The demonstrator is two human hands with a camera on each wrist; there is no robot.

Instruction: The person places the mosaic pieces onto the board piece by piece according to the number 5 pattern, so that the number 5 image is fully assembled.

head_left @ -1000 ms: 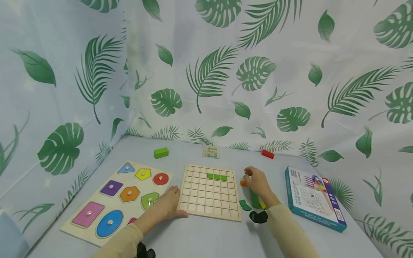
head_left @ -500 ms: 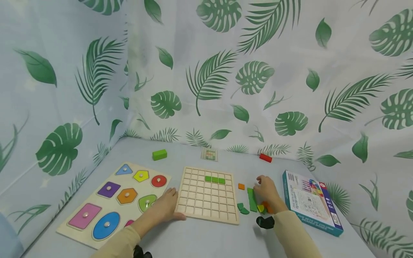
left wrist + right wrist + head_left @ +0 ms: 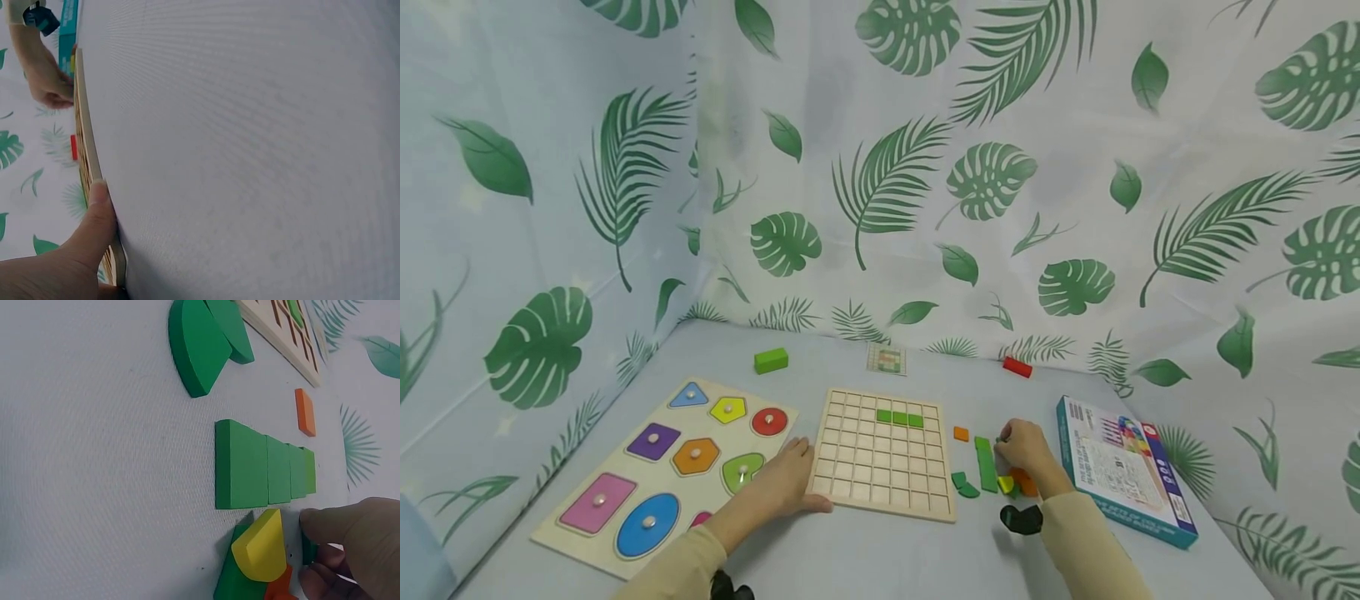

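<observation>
My left hand rests at the near left corner of a wooden grid board, its thumb straight along the front edge. Three light green square tiles sit in the board's upper part. To the right, my right hand pinches a small dark green piece between thumb and fingers, low over the table; most of that piece is hidden. Beside it lies a row of green tiles, with a light green one at the far end. A yellow piece leans on a green one near the wrist.
Dark green rounded pieces and an orange square lie right of the board. A shape puzzle stands left, a boxed set right. Farther back are a green block, a pattern card and a red block.
My right hand has moved away from the orange square, right and toward me past the green row, and now pinches a dark green piece. The left hand stays at the board's corner.
</observation>
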